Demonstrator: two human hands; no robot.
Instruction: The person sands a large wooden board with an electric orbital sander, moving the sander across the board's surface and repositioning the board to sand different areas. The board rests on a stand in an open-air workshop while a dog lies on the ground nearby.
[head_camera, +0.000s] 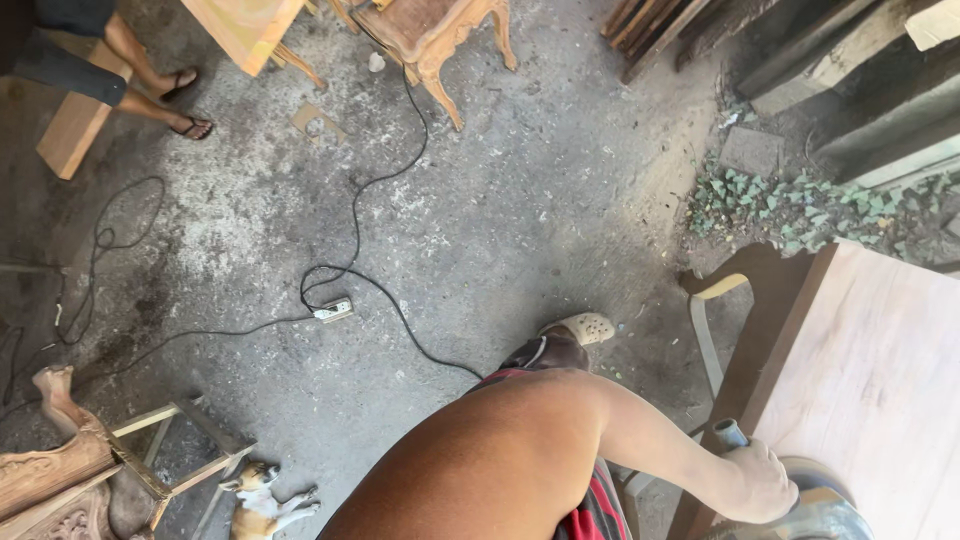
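My left hand (760, 485) is closed around the handle of a grey power sander (822, 508) at the bottom right. The sander rests on a pale wooden panel (880, 370) with a dark brown edge. My bare left arm stretches from the shoulder at the bottom centre out to the tool. Below the arm show red shorts, and beyond it my foot (578, 330) in a light perforated shoe stands on the concrete floor. My right hand is out of the picture.
A white power strip (333, 311) and black cables (380, 180) lie on the dusty floor. A dog (265, 505) lies by carved wooden furniture (60, 470) at the bottom left. Another person's legs (160, 95) in flip-flops, a carved chair (430, 40), stacked planks (660, 30) and plants (780, 200) line the far side.
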